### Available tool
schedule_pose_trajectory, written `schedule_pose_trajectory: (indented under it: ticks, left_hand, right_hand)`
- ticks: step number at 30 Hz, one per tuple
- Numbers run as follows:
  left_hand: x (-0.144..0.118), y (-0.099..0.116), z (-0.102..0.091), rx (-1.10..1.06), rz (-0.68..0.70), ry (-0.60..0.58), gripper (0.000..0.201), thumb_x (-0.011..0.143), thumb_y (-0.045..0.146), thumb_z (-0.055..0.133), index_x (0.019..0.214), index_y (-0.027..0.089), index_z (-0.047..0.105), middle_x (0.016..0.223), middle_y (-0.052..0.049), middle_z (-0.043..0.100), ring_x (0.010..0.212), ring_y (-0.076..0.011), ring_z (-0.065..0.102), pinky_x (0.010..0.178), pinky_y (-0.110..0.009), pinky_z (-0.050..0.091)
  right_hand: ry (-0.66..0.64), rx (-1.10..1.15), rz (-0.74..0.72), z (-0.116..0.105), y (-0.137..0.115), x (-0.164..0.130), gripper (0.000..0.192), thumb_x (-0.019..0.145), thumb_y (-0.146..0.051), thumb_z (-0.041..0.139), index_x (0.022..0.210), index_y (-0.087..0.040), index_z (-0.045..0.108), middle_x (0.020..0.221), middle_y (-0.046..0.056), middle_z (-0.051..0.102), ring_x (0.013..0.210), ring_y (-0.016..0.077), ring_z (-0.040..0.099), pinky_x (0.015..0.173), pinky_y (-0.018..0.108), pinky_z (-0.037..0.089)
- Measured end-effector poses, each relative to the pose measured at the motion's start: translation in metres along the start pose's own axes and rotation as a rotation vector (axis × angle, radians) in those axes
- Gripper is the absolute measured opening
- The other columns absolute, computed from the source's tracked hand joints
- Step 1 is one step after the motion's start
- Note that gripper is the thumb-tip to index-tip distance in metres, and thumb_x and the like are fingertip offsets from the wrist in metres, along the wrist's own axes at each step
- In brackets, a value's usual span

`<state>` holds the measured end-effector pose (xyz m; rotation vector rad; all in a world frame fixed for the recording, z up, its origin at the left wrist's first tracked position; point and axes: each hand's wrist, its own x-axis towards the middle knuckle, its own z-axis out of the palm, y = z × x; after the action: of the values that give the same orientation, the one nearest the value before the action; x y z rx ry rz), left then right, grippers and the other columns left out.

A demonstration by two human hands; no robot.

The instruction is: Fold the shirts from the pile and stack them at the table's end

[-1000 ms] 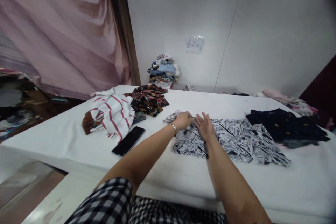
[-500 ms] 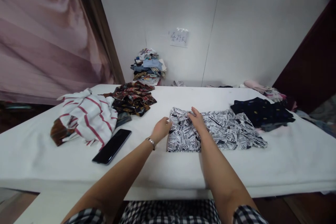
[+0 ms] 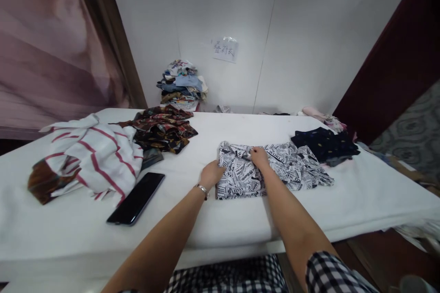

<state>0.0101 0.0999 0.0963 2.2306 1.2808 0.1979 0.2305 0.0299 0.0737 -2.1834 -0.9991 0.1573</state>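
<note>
White-and-black garment: newsprint-patterned cloth (image 3: 275, 171) lies centre of frame on the white-covered desk (image 3: 213, 224), its left part folded narrower than half a second ago.
Left hand (image 3: 211, 175): has slid to the cloth's left edge, fingers curled against it.
Right hand (image 3: 259, 156): now pinching a fold near the cloth's top.
Lower left: black smartphone (image 3: 136, 198).

It was a plain clothes-sorting room: garments lay across a white bench (image 3: 240, 224), a clothes pile (image 3: 181, 84) against the bare wall (image 3: 309, 32).
</note>
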Motion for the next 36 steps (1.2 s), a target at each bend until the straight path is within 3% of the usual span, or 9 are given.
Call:
schedule_pose_trajectory:
  ticks: [5,8,11,14,20,26,30,33,36]
  left_hand:
    - [0.001,-0.001,-0.001,-0.025,0.016,-0.009,0.031,0.082,0.04,0.051,0.1,0.019,0.064,0.112,-0.013,0.07,0.101,-0.028,0.065,0.076,-0.032,0.045]
    - [0.004,-0.003,0.001,-0.048,0.023,-0.013,0.031,0.081,0.041,0.051,0.1,0.02,0.064,0.11,-0.013,0.071,0.098,-0.028,0.066,0.074,-0.032,0.045]
    - [0.005,-0.004,0.003,-0.068,0.026,0.002,0.03,0.08,0.039,0.053,0.099,0.019,0.065,0.109,-0.013,0.071,0.098,-0.028,0.066,0.074,-0.032,0.045]
    - [0.005,-0.005,0.004,-0.108,0.028,0.024,0.027,0.079,0.035,0.055,0.097,0.019,0.065,0.105,-0.013,0.072,0.095,-0.026,0.066,0.072,-0.03,0.044]
    - [0.007,-0.011,-0.024,-0.216,0.015,0.096,0.015,0.075,0.029,0.054,0.081,0.018,0.063,0.082,-0.006,0.072,0.073,-0.018,0.064,0.058,-0.025,0.041]
    - [0.008,-0.03,-0.076,-0.182,0.034,0.21,0.01,0.071,0.028,0.056,0.069,0.019,0.058,0.068,-0.001,0.064,0.065,-0.0157,0.057,0.054,-0.026,0.035]
    - [0.005,-0.04,-0.085,-0.136,0.017,0.174,0.01,0.069,0.029,0.057,0.069,0.018,0.057,0.064,-0.001,0.062,0.062,-0.0166,0.057,0.053,-0.027,0.034]
    - [0.003,-0.022,-0.081,-0.203,0.061,0.165,0.015,0.069,0.026,0.059,0.081,0.016,0.061,0.077,-0.004,0.067,0.074,-0.0191,0.061,0.061,-0.027,0.04]
    - [0.002,0.026,-0.068,-0.262,0.163,0.115,0.017,0.071,0.023,0.06,0.085,0.014,0.064,0.088,-0.007,0.069,0.087,-0.0221,0.061,0.074,-0.03,0.044]
  right_hand:
    - [0.116,0.057,0.058,-0.027,0.013,0.005,0.041,0.084,-0.025,0.041,0.114,-0.017,0.068,0.11,0.007,0.072,0.101,0.0199,0.064,0.089,0.031,0.047]
    - [0.134,0.069,-0.115,-0.03,0.004,-0.01,0.048,0.09,-0.038,0.039,0.129,-0.018,0.059,0.137,0.009,0.057,0.127,0.0216,0.051,0.105,0.035,0.039]
    - [-0.089,-0.068,-0.323,-0.02,-0.006,-0.029,0.054,0.092,-0.046,0.043,0.139,-0.021,0.051,0.153,0.009,0.037,0.143,0.0263,0.028,0.115,0.046,0.024]
    - [-0.331,-0.271,-0.289,-0.009,-0.011,-0.044,0.055,0.093,-0.048,0.043,0.141,-0.022,0.047,0.155,0.012,0.033,0.145,0.0305,0.023,0.114,0.054,0.018]
    - [-0.335,-0.286,-0.327,0.008,-0.03,-0.056,0.048,0.096,-0.044,0.039,0.137,-0.022,0.051,0.147,0.012,0.045,0.139,0.0263,0.035,0.112,0.05,0.025]
    - [-0.421,0.025,-0.402,0.038,-0.072,-0.07,0.049,0.093,-0.041,0.047,0.138,-0.024,0.051,0.144,0.008,0.05,0.135,0.0227,0.041,0.114,0.043,0.027]
    - [-0.432,0.385,-0.236,0.035,-0.079,-0.072,0.058,0.084,-0.041,0.06,0.139,-0.025,0.051,0.146,0.005,0.048,0.136,0.0218,0.042,0.115,0.04,0.029]
    - [-0.418,0.652,-0.08,0.015,-0.071,-0.07,0.057,0.081,-0.044,0.062,0.135,-0.028,0.055,0.142,0.003,0.053,0.132,0.0217,0.048,0.113,0.042,0.033]
    - [-0.4,0.888,0.085,-0.014,-0.057,-0.07,0.056,0.081,-0.046,0.063,0.133,-0.026,0.056,0.135,0.006,0.06,0.124,0.0226,0.055,0.109,0.043,0.038]
